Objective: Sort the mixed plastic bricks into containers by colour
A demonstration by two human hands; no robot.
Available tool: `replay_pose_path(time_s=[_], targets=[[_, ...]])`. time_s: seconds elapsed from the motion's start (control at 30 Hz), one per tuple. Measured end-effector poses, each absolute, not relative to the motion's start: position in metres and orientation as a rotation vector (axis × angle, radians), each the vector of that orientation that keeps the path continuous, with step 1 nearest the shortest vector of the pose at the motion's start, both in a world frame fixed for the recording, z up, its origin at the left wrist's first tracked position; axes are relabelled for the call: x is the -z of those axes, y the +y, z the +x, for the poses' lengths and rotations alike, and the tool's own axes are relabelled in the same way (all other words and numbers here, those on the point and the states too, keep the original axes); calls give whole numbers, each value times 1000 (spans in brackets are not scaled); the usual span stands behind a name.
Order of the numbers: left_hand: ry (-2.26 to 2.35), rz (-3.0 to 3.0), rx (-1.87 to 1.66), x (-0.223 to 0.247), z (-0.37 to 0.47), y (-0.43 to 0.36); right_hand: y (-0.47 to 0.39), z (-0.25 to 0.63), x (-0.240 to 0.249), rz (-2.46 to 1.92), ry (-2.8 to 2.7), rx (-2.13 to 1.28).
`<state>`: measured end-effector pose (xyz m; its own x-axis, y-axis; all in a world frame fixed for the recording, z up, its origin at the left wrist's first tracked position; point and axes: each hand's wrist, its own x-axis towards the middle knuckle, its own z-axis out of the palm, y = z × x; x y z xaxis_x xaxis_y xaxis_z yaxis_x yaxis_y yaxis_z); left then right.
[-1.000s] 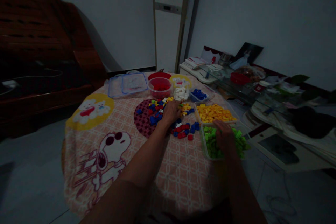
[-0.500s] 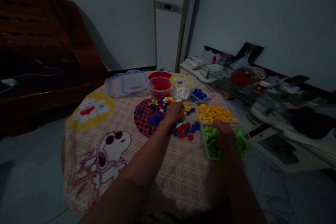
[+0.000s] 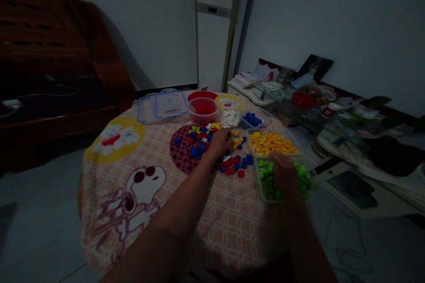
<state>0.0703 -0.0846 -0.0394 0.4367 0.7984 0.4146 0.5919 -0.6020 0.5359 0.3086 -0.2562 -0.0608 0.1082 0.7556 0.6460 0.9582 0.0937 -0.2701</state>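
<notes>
My left hand (image 3: 219, 142) reaches into a pile of mixed toy bricks (image 3: 200, 147) in the middle of the table. Its fingers are curled down beside some yellow bricks (image 3: 237, 142); anything between them is hidden. My right hand (image 3: 284, 171) rests over a clear box of green bricks (image 3: 268, 181), fingers stretched toward the rim it shares with a box of yellow bricks (image 3: 272, 142). Its thumb looks apart from the fingers, and I see nothing held there. Red and blue bricks (image 3: 232, 167) lie just nearer than my left hand.
Behind the pile stand a round tub of red bricks (image 3: 203, 111), a container of white bricks (image 3: 229, 118) and a box of blue bricks (image 3: 251, 119). Blue-edged clear lids (image 3: 171, 104) lie at the back left. A cluttered glass-topped stand (image 3: 282, 95) is at the right.
My left hand has shifted very slightly among the bricks, and yellow bricks beside its fingers have moved a little. My right hand stays in place.
</notes>
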Motion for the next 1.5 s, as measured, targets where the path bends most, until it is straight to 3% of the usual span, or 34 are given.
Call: replay_pose_path(time_s=[0.4,0.63,0.9,1.2,1.5], targets=[[1223,2476,-758,35,69,-90,-256,308,61,-1693,-1692,386],[1177,2224,-994,25,63,-86,-256,308,61,-1681,-1701,381],[600,1675,-937,15,77,-94,-257,305,55,-1701,-1677,336],[698,1904,-857,8,126,-156,-259,291,44,-1697,-1690,234],[730,1927,-813,6,130,-165,-257,287,39,-1628,-1717,196]])
